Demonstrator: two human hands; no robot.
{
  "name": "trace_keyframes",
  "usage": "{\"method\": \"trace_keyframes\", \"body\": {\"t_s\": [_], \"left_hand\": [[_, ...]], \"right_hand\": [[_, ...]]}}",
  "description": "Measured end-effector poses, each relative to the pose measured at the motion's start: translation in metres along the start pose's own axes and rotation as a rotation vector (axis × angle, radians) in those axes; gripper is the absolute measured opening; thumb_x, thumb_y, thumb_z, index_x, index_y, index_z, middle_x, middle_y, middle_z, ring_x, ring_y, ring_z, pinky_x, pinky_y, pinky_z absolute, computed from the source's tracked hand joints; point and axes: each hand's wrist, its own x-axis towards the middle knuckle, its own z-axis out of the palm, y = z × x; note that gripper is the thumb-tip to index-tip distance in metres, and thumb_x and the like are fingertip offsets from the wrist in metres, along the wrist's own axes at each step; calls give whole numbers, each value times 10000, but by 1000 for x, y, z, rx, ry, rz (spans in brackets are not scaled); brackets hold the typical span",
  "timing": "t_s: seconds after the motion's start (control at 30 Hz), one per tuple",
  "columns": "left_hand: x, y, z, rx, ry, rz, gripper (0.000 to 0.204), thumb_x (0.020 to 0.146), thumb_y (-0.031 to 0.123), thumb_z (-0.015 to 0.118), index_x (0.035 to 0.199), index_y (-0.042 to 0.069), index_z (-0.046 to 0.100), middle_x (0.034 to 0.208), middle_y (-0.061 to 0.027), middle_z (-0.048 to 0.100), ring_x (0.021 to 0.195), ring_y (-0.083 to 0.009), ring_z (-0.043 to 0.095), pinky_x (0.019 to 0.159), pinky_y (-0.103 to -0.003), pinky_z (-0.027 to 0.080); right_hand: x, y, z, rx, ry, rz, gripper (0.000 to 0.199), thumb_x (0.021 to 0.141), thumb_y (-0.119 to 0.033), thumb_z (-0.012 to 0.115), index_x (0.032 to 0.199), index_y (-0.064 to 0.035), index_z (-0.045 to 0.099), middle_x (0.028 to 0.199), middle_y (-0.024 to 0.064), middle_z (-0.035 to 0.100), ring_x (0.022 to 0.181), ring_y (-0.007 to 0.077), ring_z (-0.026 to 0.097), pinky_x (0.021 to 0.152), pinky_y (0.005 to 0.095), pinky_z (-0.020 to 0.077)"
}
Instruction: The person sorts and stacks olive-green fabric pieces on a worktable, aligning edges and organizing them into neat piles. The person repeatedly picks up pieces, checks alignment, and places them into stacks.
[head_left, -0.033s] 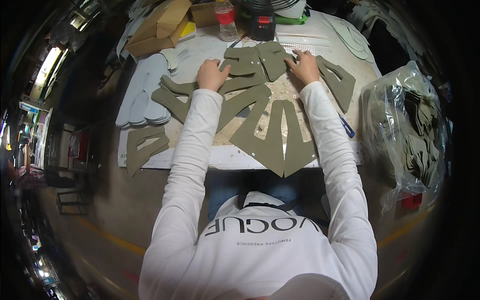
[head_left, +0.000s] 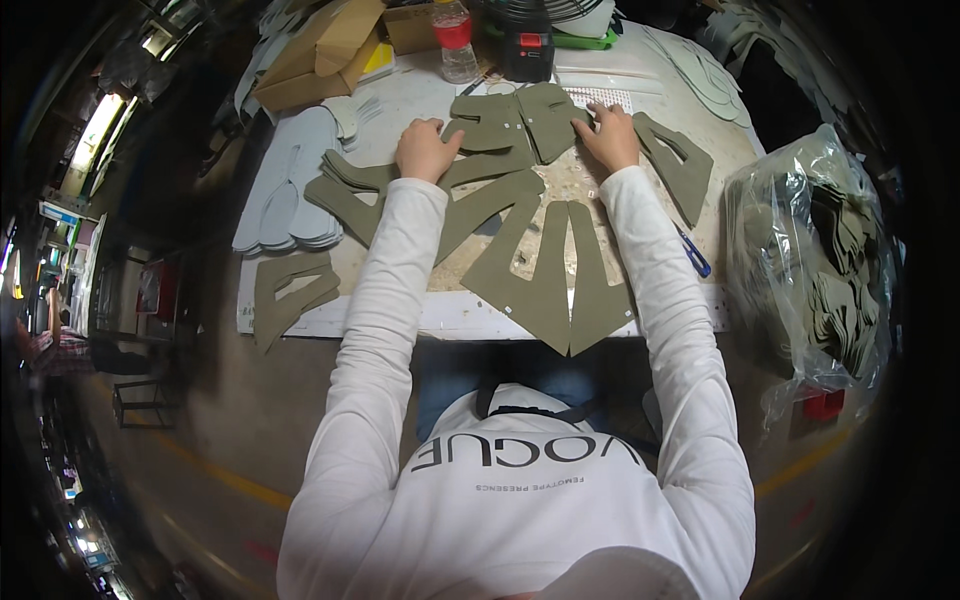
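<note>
On the worktop (head_left: pixel 735 152), left hand (head_left: pixel 424 152) and right hand (head_left: pixel 612 140) — grips half open, no clasp visible — touch olive pieces (head_left: pixel 545 118).

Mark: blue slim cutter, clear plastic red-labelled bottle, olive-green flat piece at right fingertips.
Blue slim cutter (head_left: pixel 699 261): head view, on the handle.
Clear plastic red-labelled bottle (head_left: pixel 454 34): head view, on the label.
Olive-green flat piece (head_left: pixel 546 118): head view, upper surface.
</note>
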Motion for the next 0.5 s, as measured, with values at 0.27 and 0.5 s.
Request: {"method": "trace_keyframes", "body": {"t_s": [0.27, 0.5], "left_hand": [[-2, 10, -5, -30, 66, 6, 368, 743, 341, 775, 959, 48, 726, 921, -151, 692, 832, -273, 677, 752, -380, 530], [8, 17, -6, -1112, -187, -319, 256, 900, 246, 682, 1052, 69, 577, 999, -106, 670, 862, -192, 659, 769, -293, 529]], "right_hand": [[-9, -9, -6, -122, 112, -148, 279, 775, -257, 721, 1003, -96, 710, 1077, 121, 608, 1074, 313, 534, 850, 412, 504], [-3, -17, -3, 385, 114, 44, 248, 792, -189, 711, 1009, -71, 681, 814, 111, 655, 775, 289, 633, 720, 397, 524]]}}
